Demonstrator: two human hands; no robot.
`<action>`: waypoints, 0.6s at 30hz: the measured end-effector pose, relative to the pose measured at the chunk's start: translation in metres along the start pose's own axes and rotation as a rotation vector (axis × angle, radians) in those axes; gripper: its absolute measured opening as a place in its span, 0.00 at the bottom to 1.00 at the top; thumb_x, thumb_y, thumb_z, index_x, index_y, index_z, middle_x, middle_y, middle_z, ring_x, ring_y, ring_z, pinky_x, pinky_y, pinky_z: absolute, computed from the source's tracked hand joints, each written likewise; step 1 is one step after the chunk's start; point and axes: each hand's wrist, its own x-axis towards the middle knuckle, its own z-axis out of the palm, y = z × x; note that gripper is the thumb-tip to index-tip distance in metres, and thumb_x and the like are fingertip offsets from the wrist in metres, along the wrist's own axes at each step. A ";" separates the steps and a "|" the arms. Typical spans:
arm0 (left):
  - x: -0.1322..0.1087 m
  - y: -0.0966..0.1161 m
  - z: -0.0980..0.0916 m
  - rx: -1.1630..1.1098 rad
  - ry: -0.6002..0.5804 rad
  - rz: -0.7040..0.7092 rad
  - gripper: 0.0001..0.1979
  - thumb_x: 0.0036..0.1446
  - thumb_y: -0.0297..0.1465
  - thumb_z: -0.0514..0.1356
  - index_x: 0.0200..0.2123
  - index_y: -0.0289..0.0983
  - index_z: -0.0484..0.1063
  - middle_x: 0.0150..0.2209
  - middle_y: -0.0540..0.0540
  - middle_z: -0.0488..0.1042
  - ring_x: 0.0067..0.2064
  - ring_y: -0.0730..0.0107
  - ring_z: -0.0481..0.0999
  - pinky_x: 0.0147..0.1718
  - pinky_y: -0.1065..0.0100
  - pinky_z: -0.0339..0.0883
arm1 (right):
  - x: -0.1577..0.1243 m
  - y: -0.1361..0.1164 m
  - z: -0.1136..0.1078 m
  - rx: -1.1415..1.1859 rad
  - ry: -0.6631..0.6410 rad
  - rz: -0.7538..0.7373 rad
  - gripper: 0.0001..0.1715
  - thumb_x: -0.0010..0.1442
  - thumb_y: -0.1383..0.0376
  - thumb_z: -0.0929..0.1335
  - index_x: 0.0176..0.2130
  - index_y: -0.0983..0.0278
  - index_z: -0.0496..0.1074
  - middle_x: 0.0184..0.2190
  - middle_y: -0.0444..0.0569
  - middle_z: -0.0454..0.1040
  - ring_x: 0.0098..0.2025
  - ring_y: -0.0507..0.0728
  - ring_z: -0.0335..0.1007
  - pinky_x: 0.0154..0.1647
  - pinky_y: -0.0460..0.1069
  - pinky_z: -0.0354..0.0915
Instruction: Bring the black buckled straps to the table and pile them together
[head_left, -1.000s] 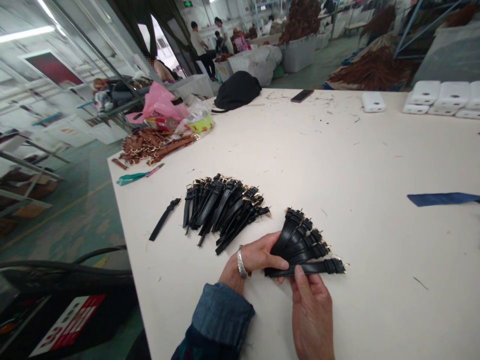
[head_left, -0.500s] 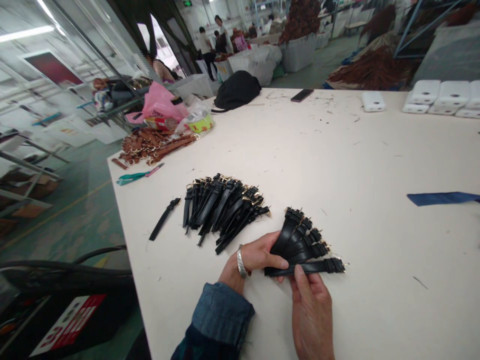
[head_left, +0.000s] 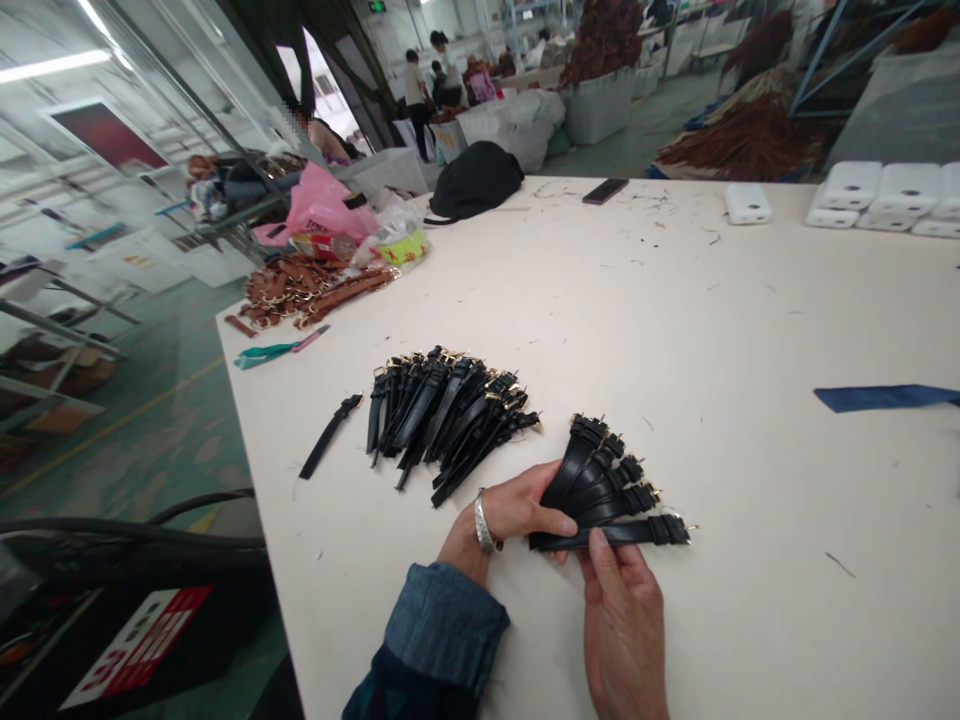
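Note:
Fanned out in my left hand [head_left: 525, 510] are several black leather buckle straps [head_left: 592, 475], pinched at their plain ends with the thumb on top. Their gold buckles point up and to the right. My right hand [head_left: 626, 610] grips the lowest strap [head_left: 637, 532] of the fan between thumb and fingers, near its middle. Some fingertips are hidden beneath the straps. To the left of the hands lies a pile of black buckle straps [head_left: 442, 415] on the white table. One single strap [head_left: 330, 437] lies apart, farther left.
Brown straps with rings [head_left: 300, 290], a pink plastic bag [head_left: 322, 205] and green-handled scissors [head_left: 274, 352] lie at the table's left edge. Along the back are a black cap [head_left: 476, 180], a phone [head_left: 605, 191] and white boxes [head_left: 874, 190]. A blue strip [head_left: 877, 398] lies right.
Both hands and the straps they hold stay in practically the same place. In the background, people have shifted slightly.

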 end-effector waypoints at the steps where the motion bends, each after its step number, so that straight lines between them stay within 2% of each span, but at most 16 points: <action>1: 0.000 0.000 0.000 0.002 0.000 -0.001 0.33 0.42 0.31 0.68 0.52 0.38 0.60 0.35 0.46 0.72 0.21 0.77 0.71 0.16 0.78 0.62 | 0.000 0.000 0.000 -0.001 -0.002 0.000 0.27 0.52 0.55 0.69 0.48 0.67 0.69 0.37 0.50 0.76 0.40 0.56 0.69 0.44 0.50 0.64; 10: 0.001 0.001 0.001 0.006 0.003 -0.008 0.34 0.41 0.32 0.68 0.52 0.37 0.61 0.37 0.44 0.73 0.23 0.77 0.71 0.16 0.78 0.63 | -0.002 -0.001 0.000 -0.013 -0.011 -0.013 0.23 0.52 0.55 0.69 0.44 0.67 0.71 0.36 0.51 0.76 0.38 0.55 0.69 0.43 0.51 0.64; 18: 0.001 0.000 0.000 0.017 -0.001 -0.009 0.33 0.42 0.32 0.68 0.51 0.37 0.61 0.35 0.45 0.73 0.22 0.76 0.72 0.17 0.77 0.66 | -0.001 -0.003 0.001 -0.010 -0.013 -0.024 0.25 0.52 0.55 0.69 0.46 0.67 0.70 0.36 0.50 0.76 0.38 0.55 0.69 0.42 0.51 0.64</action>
